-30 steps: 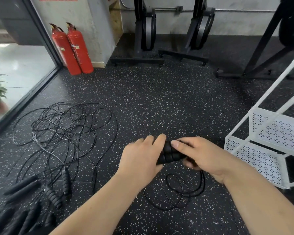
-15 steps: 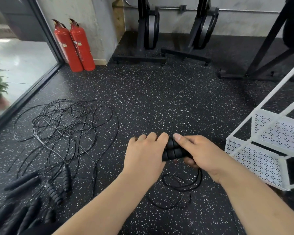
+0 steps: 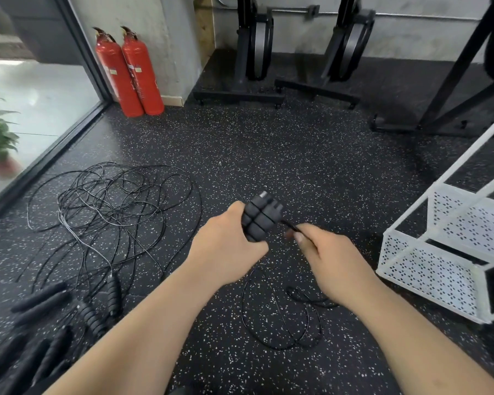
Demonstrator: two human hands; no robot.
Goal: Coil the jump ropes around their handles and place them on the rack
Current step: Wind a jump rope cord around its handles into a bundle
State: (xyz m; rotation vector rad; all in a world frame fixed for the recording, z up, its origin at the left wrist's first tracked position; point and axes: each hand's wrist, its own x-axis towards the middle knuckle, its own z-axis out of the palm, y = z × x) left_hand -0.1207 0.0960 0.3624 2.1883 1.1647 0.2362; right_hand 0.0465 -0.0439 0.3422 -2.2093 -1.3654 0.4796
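- My left hand [image 3: 226,246] is curled round the pair of ribbed black handles [image 3: 258,219], holding them side by side with their cord ends pointing up and away from me.
- My right hand [image 3: 334,260] pinches the thin black cord [image 3: 290,226] just where it leaves the handles, drawn taut between the two hands.
- I see no turns of cord round the handles; the slack [image 3: 277,317] lies in loose loops on the speckled floor beneath my wrists. I judge the winding of this rope is only at its start.
- A big tangle of ropes [image 3: 111,212] lies on the floor to my left, with more handles [image 3: 40,303] near it, none coiled.
- The white perforated rack [image 3: 428,269] stands to my right, and no rope shows on the shelves in view.
- So nearly all the job is left: this coil, the pile, then the racking.
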